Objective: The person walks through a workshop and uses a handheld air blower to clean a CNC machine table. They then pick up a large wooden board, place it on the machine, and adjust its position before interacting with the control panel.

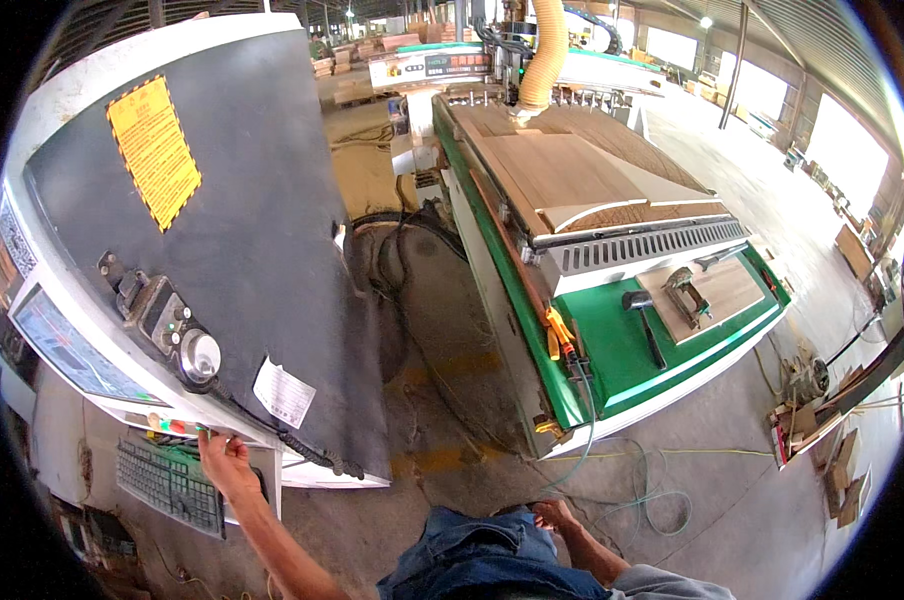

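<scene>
My left hand (230, 462) reaches to the front edge of a white control cabinet (302, 478), beside a small row of coloured buttons (172, 427). Its fingers are curled, with the fingertips at the panel by a green part; what they grip, if anything, is hidden. Just below is a dark keyboard (170, 485) on a pull-out shelf. A handheld controller with a silver dial (200, 357) hangs on the cabinet above, its coiled cord running down the edge. My right hand (554, 516) hangs low beside my jeans, fingers curled, their inner side out of sight.
To the right stands a green-edged cutting machine (612, 370) bearing brown wood panels (562, 170) under a yellow dust hose (545, 60). A black mallet (644, 325), orange-handled pliers (560, 330) and a nail gun (686, 295) lie at its near end. A thin hose (662, 500) loops over the floor.
</scene>
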Motion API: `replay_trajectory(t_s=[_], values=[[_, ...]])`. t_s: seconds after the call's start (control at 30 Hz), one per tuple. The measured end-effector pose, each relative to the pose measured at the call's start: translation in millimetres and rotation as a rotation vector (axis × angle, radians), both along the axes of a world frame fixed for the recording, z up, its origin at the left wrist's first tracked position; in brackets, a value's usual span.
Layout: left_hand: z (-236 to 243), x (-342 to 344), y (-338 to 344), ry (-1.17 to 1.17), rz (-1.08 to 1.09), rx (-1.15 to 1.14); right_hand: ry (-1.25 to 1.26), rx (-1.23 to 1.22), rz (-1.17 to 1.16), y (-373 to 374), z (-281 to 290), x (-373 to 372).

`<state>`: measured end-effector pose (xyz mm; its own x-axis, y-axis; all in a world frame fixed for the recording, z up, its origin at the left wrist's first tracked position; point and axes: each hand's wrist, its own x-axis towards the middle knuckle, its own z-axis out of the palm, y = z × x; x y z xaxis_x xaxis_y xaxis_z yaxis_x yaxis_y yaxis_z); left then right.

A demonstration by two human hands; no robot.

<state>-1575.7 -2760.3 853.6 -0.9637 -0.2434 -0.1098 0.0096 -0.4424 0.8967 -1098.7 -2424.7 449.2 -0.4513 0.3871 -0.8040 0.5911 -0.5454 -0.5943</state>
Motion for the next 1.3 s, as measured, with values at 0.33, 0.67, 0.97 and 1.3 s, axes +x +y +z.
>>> replay_trajectory(t_s=[0.33, 0.67, 0.97, 1.3], values=[[12.5, 12.8, 3.2, -0.004, -0.029, -0.073, 0.297, 0.366, 0.131, -14.1, 119.6, -99.5], [-3.1, 24.1, 16.8, 0.004, -0.001, -0.215, 0.257, 0.542, 0.323, -80.3, 162.9, -11.6], [-62.4, 123.6, 65.5, 0.356, 0.165, -0.516, 0.146, 0.193, -0.257, -32.9, 158.9, 128.3], [-211.8, 340.6, 268.5, -0.11, -0.859, -0.534, -0.092, 0.112, -0.695, -61.0, 78.0, 373.7]])
